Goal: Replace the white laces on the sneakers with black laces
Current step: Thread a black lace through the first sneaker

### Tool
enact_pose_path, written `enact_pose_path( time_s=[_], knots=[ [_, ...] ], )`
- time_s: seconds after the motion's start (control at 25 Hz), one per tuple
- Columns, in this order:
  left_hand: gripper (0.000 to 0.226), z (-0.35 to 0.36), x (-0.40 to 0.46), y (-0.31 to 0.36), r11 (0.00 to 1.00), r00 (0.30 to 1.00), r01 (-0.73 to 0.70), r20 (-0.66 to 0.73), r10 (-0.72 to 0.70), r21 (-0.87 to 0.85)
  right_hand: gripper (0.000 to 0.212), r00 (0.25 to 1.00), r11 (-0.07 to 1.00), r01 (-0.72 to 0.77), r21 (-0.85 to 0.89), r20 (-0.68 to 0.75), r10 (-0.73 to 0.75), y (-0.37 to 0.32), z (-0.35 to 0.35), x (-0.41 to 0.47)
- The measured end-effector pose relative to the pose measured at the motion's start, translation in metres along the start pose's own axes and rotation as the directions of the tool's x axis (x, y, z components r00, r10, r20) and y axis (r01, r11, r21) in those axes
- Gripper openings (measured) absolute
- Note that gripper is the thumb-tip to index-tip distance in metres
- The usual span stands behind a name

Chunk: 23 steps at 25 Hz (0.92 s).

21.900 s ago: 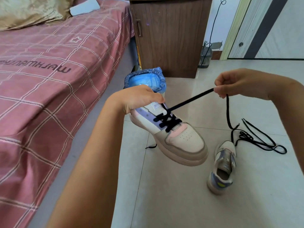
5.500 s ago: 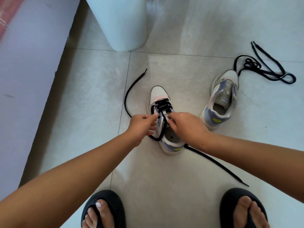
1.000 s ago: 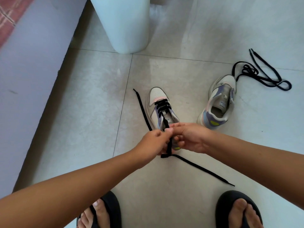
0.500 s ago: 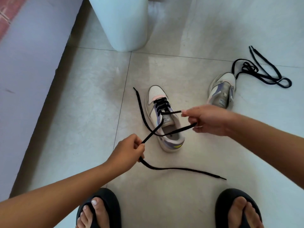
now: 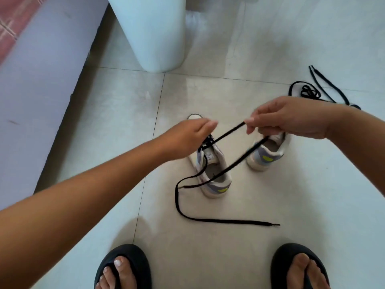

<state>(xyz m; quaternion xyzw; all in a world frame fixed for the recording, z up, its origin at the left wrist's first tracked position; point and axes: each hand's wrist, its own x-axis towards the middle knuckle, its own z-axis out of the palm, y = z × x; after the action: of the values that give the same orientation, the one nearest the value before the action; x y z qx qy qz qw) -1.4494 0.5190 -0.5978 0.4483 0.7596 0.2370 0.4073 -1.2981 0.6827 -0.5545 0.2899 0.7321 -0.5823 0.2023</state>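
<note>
1. My right hand [image 5: 291, 117] pinches the black lace [image 5: 227, 132] taut, to draw slack through the eyelets.
2. My left hand [image 5: 187, 140], fingers loosely extended, steadies the sneaker [image 5: 216, 174] at its eyelets.
3. At two o'clock, the second sneaker [image 5: 268, 155] awaits the spare lace [image 5: 312, 90].

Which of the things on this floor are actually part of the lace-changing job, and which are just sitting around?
Part of the job:
- near sneaker, being laced
- black lace, pinched by the right hand
- left hand over the sneaker's front
- second sneaker, no lace visible
- spare black lace, on the tiles

Just lying about:
- pale bin
- bed edge
- black sandals
</note>
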Motion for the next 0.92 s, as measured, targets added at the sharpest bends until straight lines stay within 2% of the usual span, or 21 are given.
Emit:
enact_pose_path(
  time_s=[0.08,0.16,0.28,0.44,0.48,0.52,0.6,0.64,0.68,0.72,0.8,0.88,0.92],
  knots=[
    [0.038,-0.003,0.011,0.039,0.931,0.979,-0.125,0.111,0.173,-0.343,0.034,0.994,0.987,0.111,0.113,-0.034,-0.108,-0.007,0.001,0.000],
    [0.036,-0.009,0.017,0.050,0.877,0.961,-0.164,0.126,0.244,-0.452,0.033,0.991,0.968,0.131,0.212,-0.063,-0.120,-0.004,-0.007,-0.004],
    [0.033,-0.031,0.022,0.017,0.829,0.994,-0.082,0.020,0.112,-0.554,0.046,0.994,0.953,0.081,0.291,-0.095,-0.055,0.016,-0.036,-0.019],
    [0.038,-0.061,0.011,-0.041,0.664,0.980,0.019,-0.117,-0.161,-0.747,0.062,0.983,0.956,-0.023,0.292,-0.168,0.075,0.050,-0.064,-0.040],
    [0.038,-0.065,0.008,-0.052,0.669,0.974,0.051,-0.112,-0.197,-0.741,0.063,0.977,0.956,-0.044,0.291,-0.186,0.101,0.056,-0.069,-0.043],
    [0.038,-0.069,0.004,-0.059,0.718,0.972,0.108,-0.078,-0.221,-0.687,0.062,0.973,0.957,-0.059,0.285,-0.199,0.119,0.058,-0.071,-0.043],
    [0.038,-0.068,0.001,-0.059,0.899,0.966,0.229,-0.029,-0.258,-0.374,0.051,0.978,0.970,-0.072,0.232,-0.174,0.114,0.053,-0.065,-0.038],
    [0.039,-0.063,0.003,-0.051,0.956,0.969,0.224,-0.067,-0.240,-0.190,0.041,0.985,0.984,-0.072,0.165,-0.142,0.096,0.044,-0.055,-0.031],
    [0.039,-0.056,0.005,-0.036,0.983,0.978,0.160,-0.120,-0.170,-0.089,0.030,0.994,0.996,-0.054,0.065,-0.094,0.060,0.032,-0.039,-0.021],
    [0.040,-0.047,0.006,-0.016,0.993,0.987,0.071,-0.137,-0.083,-0.090,0.021,0.999,0.999,-0.021,-0.050,-0.036,0.019,0.016,-0.020,-0.011],
    [0.043,-0.029,0.001,0.023,0.953,0.998,-0.070,-0.021,0.067,-0.294,0.019,0.995,0.975,0.096,-0.202,0.052,-0.087,-0.019,0.015,0.005],
    [0.048,-0.020,-0.003,0.036,0.924,0.975,-0.102,0.148,0.167,-0.370,0.022,0.978,0.943,0.207,-0.259,0.042,-0.203,-0.044,0.035,0.014],
    [0.048,-0.023,-0.005,0.032,0.922,0.971,-0.092,0.171,0.167,-0.376,0.020,0.971,0.952,0.227,-0.206,-0.024,-0.237,-0.047,0.039,0.018]
  ],
)
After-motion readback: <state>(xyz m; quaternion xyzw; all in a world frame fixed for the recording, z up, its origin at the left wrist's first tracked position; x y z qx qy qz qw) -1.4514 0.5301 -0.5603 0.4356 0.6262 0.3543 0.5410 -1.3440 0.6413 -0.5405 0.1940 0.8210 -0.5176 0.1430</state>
